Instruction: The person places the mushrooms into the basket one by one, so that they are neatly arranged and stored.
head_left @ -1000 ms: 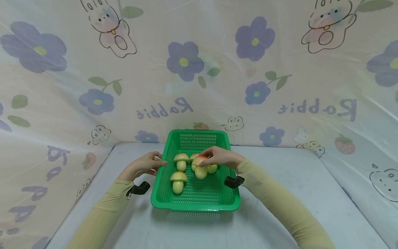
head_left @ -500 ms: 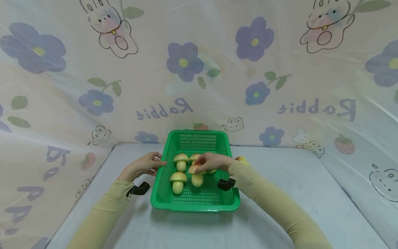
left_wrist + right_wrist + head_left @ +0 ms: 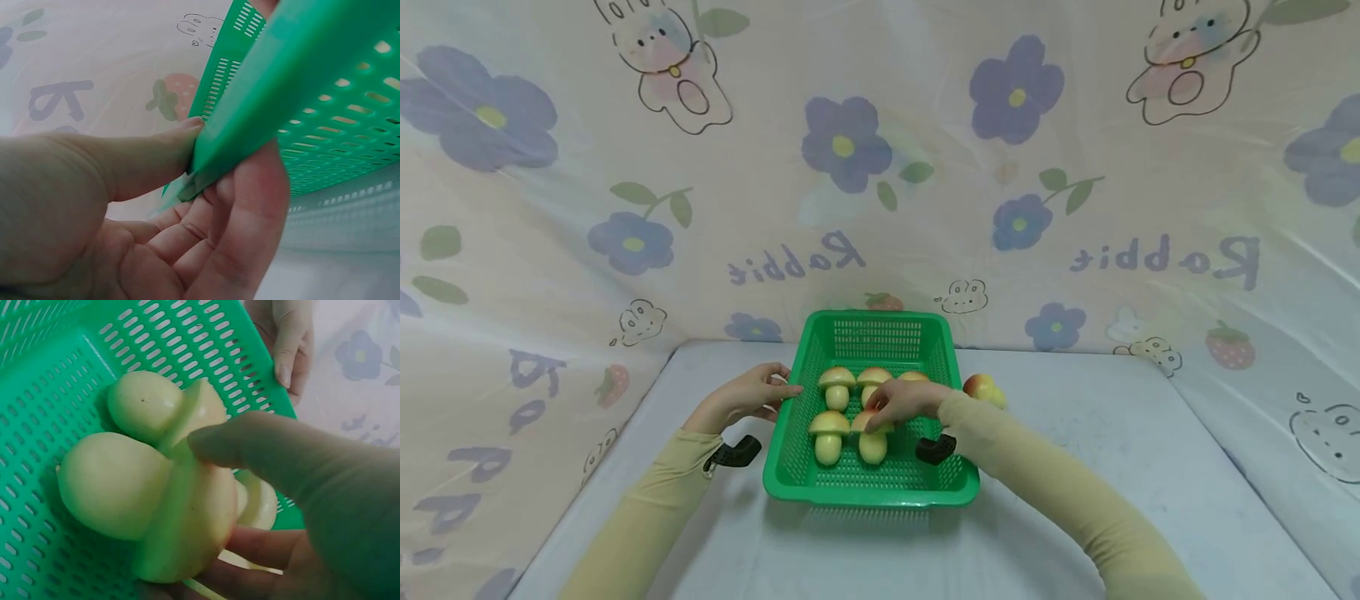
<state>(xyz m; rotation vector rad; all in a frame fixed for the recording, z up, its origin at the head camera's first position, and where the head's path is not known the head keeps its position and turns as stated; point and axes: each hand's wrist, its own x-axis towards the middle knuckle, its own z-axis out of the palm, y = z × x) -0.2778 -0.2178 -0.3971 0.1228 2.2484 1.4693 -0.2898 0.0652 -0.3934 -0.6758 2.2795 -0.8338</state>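
A green plastic basket (image 3: 871,493) stands on the table and holds several pale yellow toy mushrooms. My right hand (image 3: 901,403) reaches into the basket and pinches the cap of one mushroom (image 3: 872,443) (image 3: 144,500) low over the basket floor. Beside it on the left lies another mushroom (image 3: 829,435) (image 3: 156,409); two more (image 3: 837,387) (image 3: 872,380) sit behind. My left hand (image 3: 752,397) (image 3: 156,206) grips the basket's left rim (image 3: 275,106), thumb on top and fingers underneath.
A reddish-yellow toy fruit (image 3: 983,388) lies on the table just right of the basket, behind my right forearm. A patterned plastic sheet (image 3: 880,167) walls in the back and both sides. The pale table (image 3: 1120,450) stretches right and front.
My right hand has carried the mushroom from the basket's back right toward the front middle and lowered it. The fruit on the table came into view. My left hand stayed on the rim.
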